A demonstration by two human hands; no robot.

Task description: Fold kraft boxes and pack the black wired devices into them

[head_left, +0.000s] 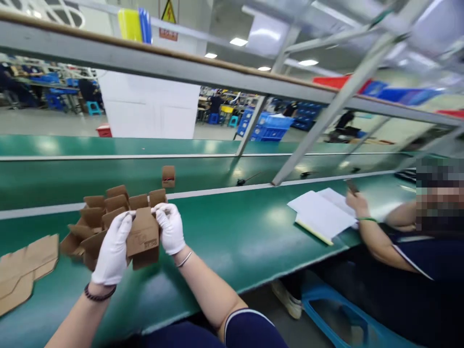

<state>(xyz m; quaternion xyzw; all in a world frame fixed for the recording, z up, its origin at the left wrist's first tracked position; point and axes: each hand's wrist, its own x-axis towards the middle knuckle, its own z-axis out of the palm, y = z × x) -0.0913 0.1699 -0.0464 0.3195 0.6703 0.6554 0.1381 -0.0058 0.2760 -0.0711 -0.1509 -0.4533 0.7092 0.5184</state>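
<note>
Both my hands wear white gloves and grip one small brown cardboard box (143, 238) over the green table (235, 237). My left hand (113, 249) holds its left side, and my right hand (169, 228) pinches its upper right edge near the top flaps. Behind the held box stands a cluster of several folded small boxes (105, 205) with open flaps. One more small box (168, 176) sits alone on the green conveyor belt (108, 179) beyond.
Flat unfolded cardboard blanks (25, 270) lie at the left edge. At the right a co-worker sits with a hand (357, 203) raised over white papers (322, 212). A slanted metal frame post (326, 116) crosses above the belt. A blue stool (337, 319) stands below.
</note>
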